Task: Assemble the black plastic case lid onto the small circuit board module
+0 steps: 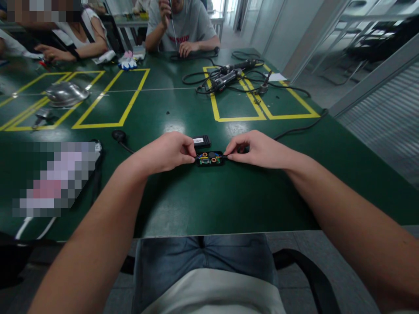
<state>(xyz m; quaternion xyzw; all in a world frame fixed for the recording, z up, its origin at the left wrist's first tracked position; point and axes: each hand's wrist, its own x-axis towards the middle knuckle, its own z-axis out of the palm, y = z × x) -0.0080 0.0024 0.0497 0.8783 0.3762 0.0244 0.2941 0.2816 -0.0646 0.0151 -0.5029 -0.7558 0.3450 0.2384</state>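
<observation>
Between the two hands, on the green table [235,196]: the open black case [210,160], lying flat, with a circuit board, copper-coloured rings and blue and yellow wires inside
Left hand [172,151]: thumb and forefinger narrow, closed on the left end of the open black case; whether they grip its wall or a lead, I cannot tell
Right hand [257,149]: thumb and forefinger pinching the dark cord [225,156] at the case's right end
Ribbed black cover [203,141]: just beyond the case, its white label partly behind the left fingers
Black plug [118,135]: beyond the left forearm, its cable running towards the left hand
Yellow tape, right side: outlines under black-and-silver tools [227,79] and looped cables
Yellow tape, left side: a shiny metal bowl-shaped part [67,93] across the lines
Far edge: a person in a grey shirt [193,28], holding a thin rod upright
</observation>
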